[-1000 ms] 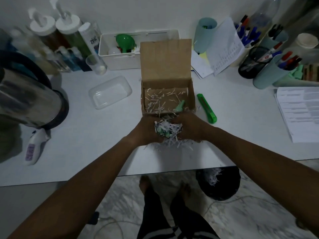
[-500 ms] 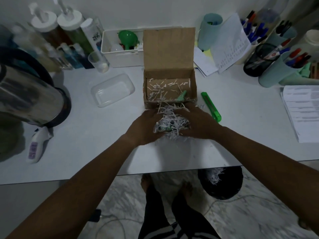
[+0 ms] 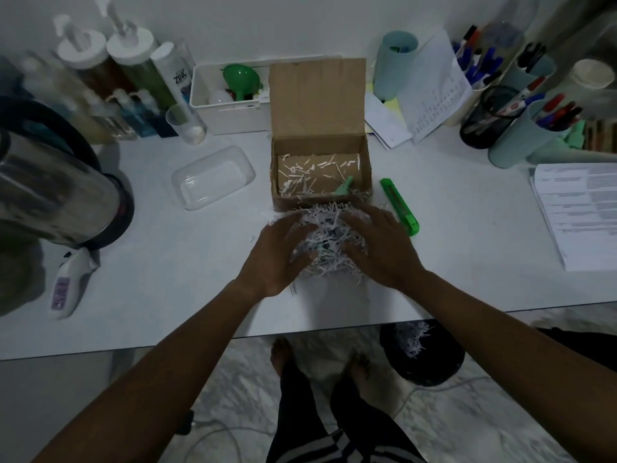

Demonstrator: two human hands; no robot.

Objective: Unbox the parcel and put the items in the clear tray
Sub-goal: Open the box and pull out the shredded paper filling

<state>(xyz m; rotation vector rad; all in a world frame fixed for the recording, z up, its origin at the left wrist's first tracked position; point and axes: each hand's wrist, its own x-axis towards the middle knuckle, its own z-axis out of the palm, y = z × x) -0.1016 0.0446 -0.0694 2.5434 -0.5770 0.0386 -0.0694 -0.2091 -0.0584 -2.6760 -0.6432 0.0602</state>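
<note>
Both hands, left hand (image 3: 278,253) and right hand (image 3: 379,247), fingers spread, are cupping the shredded paper (image 3: 329,238) just in front of the cardboard box (image 3: 320,162); the clear tray (image 3: 213,177) is lying left of the box, nearer the left hand.
</note>
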